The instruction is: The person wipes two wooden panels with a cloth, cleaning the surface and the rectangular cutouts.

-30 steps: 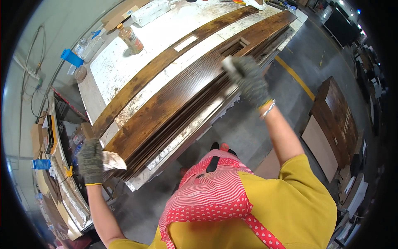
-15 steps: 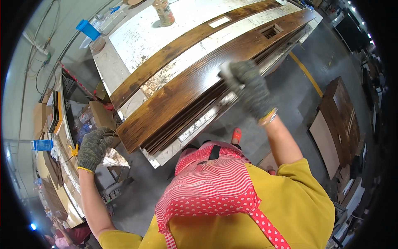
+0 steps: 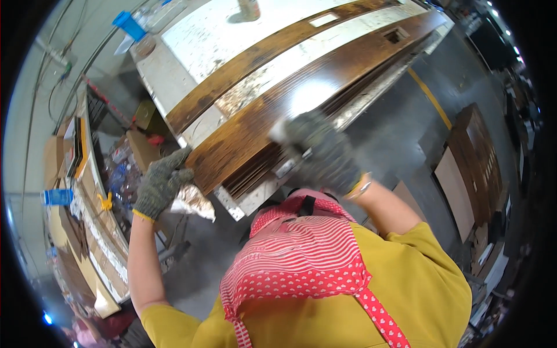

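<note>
A long dark-brown wooden board [image 3: 255,124], glossy in its middle and with a rectangular cut-out near its far end, lies atop a stack of similar boards [image 3: 255,171]. My right hand [image 3: 325,152], in a grey-green knitted glove and blurred by motion, is closed on a small white pad [image 3: 279,132] at the board's near edge. My left hand [image 3: 162,182], gloved alike, has its fingers curled at the board's left end. From beneath it hangs a crumpled, brown-stained white cloth [image 3: 194,203], seemingly held there; the grip itself is hidden.
Behind lies a second, narrower board [image 3: 232,75] with a cut-out, on a stained white tabletop [image 3: 197,46]. A bottle [image 3: 249,8] and a blue cup [image 3: 129,24] stand farther back. Cluttered shelving [image 3: 87,191] is at left; brown panels [image 3: 473,162] rest at right.
My right hand has swept the white pad leftward and nearer along the board. My left hand has come up to the board's left end, the stained cloth moving along. The view has shifted slightly.
</note>
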The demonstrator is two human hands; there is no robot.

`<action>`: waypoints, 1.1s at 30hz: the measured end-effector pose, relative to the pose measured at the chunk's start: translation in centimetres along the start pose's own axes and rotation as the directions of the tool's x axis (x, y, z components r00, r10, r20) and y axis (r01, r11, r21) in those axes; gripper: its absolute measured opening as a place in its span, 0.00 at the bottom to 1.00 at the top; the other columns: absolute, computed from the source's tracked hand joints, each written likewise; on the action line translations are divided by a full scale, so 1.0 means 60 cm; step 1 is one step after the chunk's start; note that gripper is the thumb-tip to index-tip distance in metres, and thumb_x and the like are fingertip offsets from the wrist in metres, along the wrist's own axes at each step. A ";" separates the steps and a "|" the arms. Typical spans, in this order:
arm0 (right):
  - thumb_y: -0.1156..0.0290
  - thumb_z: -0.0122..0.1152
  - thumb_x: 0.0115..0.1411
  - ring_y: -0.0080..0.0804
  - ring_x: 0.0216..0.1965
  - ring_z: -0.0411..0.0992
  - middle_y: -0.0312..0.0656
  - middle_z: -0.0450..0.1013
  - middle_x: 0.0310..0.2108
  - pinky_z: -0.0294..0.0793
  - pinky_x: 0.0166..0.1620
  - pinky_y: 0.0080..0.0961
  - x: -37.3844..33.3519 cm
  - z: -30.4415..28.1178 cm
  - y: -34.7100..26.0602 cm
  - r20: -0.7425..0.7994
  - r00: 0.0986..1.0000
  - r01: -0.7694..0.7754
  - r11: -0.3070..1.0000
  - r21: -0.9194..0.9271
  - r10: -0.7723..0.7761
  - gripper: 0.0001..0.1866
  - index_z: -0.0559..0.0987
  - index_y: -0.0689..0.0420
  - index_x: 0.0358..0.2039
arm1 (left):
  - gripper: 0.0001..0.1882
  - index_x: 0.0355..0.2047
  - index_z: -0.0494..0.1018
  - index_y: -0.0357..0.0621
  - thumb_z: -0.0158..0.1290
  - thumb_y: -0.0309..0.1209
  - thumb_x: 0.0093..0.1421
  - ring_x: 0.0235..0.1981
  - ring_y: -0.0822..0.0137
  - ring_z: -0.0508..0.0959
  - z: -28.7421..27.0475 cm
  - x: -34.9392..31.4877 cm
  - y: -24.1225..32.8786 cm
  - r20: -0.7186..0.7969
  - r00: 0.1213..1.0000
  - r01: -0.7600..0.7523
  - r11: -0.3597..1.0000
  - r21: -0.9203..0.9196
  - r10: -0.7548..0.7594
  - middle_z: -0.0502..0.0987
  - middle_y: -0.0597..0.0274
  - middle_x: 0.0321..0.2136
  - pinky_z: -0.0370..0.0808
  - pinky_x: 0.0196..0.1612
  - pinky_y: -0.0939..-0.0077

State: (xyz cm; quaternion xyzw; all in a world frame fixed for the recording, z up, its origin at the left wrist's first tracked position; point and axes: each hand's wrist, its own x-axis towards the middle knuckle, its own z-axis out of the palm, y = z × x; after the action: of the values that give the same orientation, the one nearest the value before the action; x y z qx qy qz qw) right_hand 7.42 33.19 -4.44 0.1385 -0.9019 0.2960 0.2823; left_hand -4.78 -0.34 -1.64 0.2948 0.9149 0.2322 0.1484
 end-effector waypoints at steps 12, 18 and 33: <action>0.69 0.66 0.52 0.42 0.39 0.74 0.46 0.74 0.37 0.77 0.41 0.37 0.005 0.134 -0.148 0.330 0.897 0.229 0.949 0.218 -0.293 0.17 0.77 0.56 0.43 | 0.26 0.57 0.74 0.43 0.61 0.36 0.59 0.45 0.53 0.82 0.022 -0.017 -0.040 -0.049 0.998 0.029 0.991 -0.128 -0.035 0.81 0.44 0.43 0.75 0.50 0.65; 0.67 0.68 0.58 0.44 0.38 0.74 0.46 0.74 0.37 0.75 0.44 0.37 0.043 0.064 -0.099 0.023 0.977 0.172 0.849 0.499 -0.212 0.13 0.78 0.57 0.42 | 0.17 0.50 0.78 0.38 0.59 0.30 0.61 0.45 0.64 0.81 0.035 -0.153 -0.055 -0.119 0.912 0.357 0.903 -0.239 -0.392 0.82 0.52 0.45 0.75 0.51 0.71; 0.66 0.67 0.55 0.45 0.46 0.76 0.44 0.75 0.43 0.76 0.47 0.37 0.222 0.140 -0.111 0.494 0.404 0.502 0.638 0.584 -0.770 0.13 0.83 0.56 0.39 | 0.24 0.60 0.69 0.50 0.46 0.30 0.63 0.30 0.49 0.83 0.194 -0.070 0.205 -0.154 0.988 0.009 0.972 0.233 0.027 0.74 0.45 0.57 0.79 0.30 0.54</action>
State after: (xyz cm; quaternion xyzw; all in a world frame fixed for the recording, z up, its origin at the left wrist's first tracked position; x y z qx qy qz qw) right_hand -4.09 21.69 0.87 0.6262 -0.7422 0.2374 -0.0243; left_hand 9.04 9.85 -4.63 0.2953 0.9433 0.1461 0.0397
